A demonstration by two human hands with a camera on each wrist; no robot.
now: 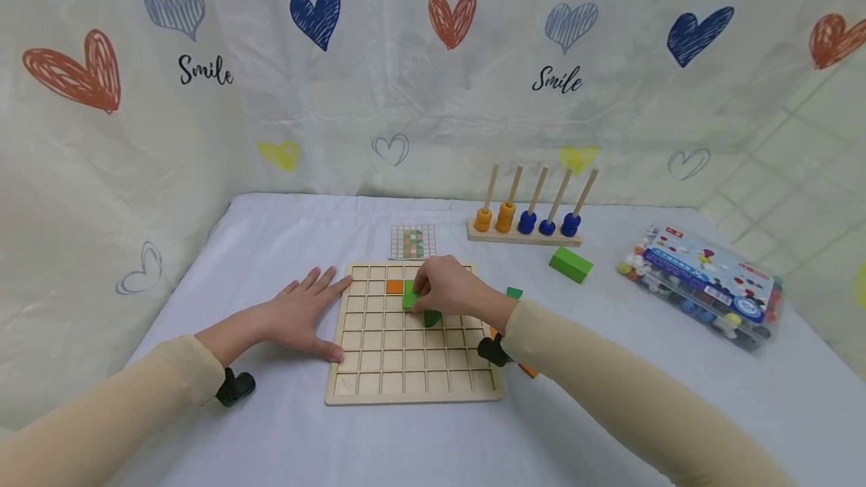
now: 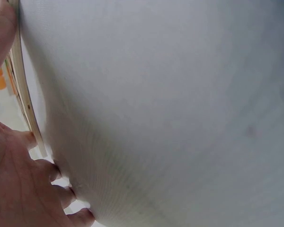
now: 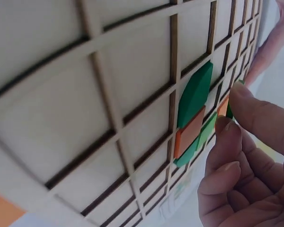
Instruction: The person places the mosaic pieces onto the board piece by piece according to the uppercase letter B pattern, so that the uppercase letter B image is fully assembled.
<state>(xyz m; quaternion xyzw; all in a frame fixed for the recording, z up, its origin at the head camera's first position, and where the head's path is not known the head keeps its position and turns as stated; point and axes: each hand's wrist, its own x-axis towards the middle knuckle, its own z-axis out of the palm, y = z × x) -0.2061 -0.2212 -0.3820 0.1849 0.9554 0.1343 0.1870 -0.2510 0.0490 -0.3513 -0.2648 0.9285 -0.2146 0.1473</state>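
- Wooden grid board (image 1: 416,382) placed on the counter (image 1: 271,419), lower centre of the frame.
- Green tile (image 3: 229,111) pinched by thumb and forefinger of the right hand (image 1: 443,288), over the board's upper middle.
- Left hand (image 1: 301,318) spread, apart from the right; board's left edge touched.
- Orange tile (image 1: 395,287) seated nearby.

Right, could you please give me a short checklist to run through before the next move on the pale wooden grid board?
1. Left hand touching the pale wooden grid board at its left edge: ok.
2. Thin green tile pinched in the right hand: ok.
3. That tile seated in a cell: cannot tell, partly hidden.
4. Printed paper pattern card beyond the board, uncovered: ok.
5. Loose flat orange tile right of the board, fully visible: not ok, partly behind the beige right sleeve.
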